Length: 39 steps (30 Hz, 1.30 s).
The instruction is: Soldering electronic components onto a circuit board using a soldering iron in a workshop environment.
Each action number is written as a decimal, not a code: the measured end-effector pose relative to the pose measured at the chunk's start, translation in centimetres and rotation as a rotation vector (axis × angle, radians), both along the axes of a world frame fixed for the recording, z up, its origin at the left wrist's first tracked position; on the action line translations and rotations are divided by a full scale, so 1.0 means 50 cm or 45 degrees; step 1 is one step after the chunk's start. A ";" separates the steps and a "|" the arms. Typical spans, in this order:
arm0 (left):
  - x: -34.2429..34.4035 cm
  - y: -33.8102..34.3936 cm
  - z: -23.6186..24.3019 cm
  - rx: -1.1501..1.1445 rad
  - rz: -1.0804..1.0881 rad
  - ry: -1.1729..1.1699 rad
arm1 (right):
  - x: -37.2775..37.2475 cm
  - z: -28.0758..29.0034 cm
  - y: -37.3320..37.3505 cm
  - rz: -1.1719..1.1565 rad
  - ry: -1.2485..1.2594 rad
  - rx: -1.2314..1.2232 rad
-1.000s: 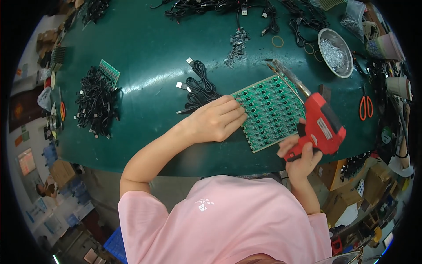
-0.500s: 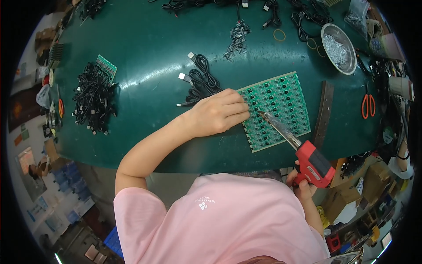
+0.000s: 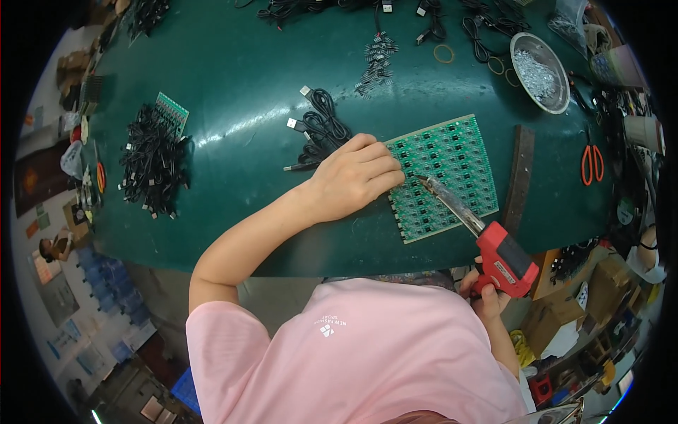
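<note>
A green panel of small circuit boards [image 3: 448, 177] lies on the table, its rows dotted with black parts. My left hand [image 3: 357, 177] rests over the panel's upper left edge, fingers curled in a pinch; what they hold is hidden. In my right hand [image 3: 487, 300] is a red and black soldering gun [image 3: 505, 261], gripped below the table's front edge. Its metal barrel slants up and left, with the tip over the panel close to my left fingertips. Black USB cables [image 3: 325, 131] lie coiled just beyond my left hand.
A bundle of black cables [image 3: 152, 162] lies at the left on the green table [image 3: 240, 85]. Small dark parts [image 3: 376, 63] are scattered at the back. At the right are a metal bowl [image 3: 540, 74], a dark bar [image 3: 519, 177] and orange-handled scissors [image 3: 592, 164].
The view has shifted slightly. My left hand stays at the panel's edge, its fingers a little changed in pose. The soldering gun's tip remains close to the same spot.
</note>
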<state>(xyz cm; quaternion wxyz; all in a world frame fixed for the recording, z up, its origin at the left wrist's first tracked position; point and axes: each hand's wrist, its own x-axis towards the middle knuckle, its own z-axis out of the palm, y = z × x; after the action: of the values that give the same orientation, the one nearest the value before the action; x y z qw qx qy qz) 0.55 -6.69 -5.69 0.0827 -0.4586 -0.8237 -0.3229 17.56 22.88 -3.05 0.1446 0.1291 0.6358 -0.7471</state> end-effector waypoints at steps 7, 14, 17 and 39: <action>0.000 -0.003 -0.007 0.062 0.046 -0.016 | 0.010 0.000 -0.001 0.056 -0.055 0.003; -0.005 -0.002 -0.007 0.078 0.036 -0.014 | 0.011 -0.016 0.003 0.102 -0.027 0.006; -0.004 -0.002 -0.005 0.063 0.033 -0.020 | 0.011 -0.026 0.003 0.097 0.002 -0.036; -0.004 0.001 0.001 0.036 0.024 -0.068 | 0.003 0.000 0.002 0.072 0.031 -0.006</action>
<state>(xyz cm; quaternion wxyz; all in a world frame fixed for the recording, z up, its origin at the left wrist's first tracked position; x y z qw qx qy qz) 0.35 -6.66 -5.62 0.0702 -0.4406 -0.8254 -0.3458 17.73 22.96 -3.07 0.1581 0.1017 0.6392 -0.7457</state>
